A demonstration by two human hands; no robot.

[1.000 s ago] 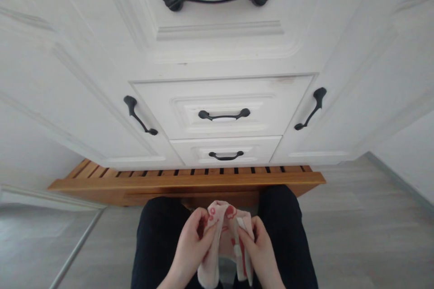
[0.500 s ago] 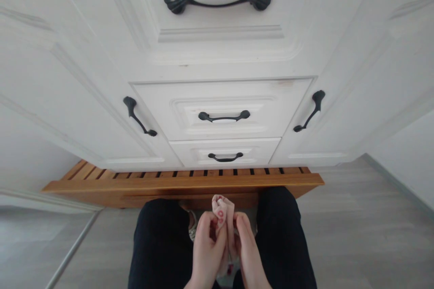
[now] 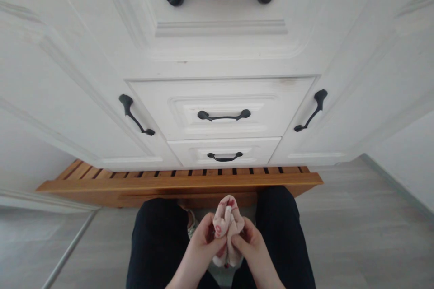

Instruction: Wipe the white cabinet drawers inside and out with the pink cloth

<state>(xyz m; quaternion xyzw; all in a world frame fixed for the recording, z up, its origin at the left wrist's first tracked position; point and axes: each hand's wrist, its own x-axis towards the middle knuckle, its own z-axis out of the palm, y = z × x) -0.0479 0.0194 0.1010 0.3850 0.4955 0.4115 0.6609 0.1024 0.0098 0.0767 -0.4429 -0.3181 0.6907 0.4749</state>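
Between my knees I hold a bundle of pale pink socks (image 3: pixel 229 221) with red marks, its folded top pointing away from me. My left hand (image 3: pixel 205 239) grips its left side, thumb laid across the front. On the other side my right hand (image 3: pixel 249 240) pinches the fabric, its thumb pressed near the middle. Some of the fingers are hidden behind the cloth. The lower end of the bundle hangs below my thumbs.
A white cabinet (image 3: pixel 222 65) with dark handles (image 3: pixel 224 115) stands in front, its doors and drawers closed. Below it runs a slatted wooden platform (image 3: pixel 190 181). My dark-trousered legs (image 3: pixel 159 239) flank my hands. Grey floor (image 3: pixel 356 235) lies on both sides.
My hands have moved apart and turned outward, the thumbs now on the front of the socks. The bundle has opened out wider at its top.
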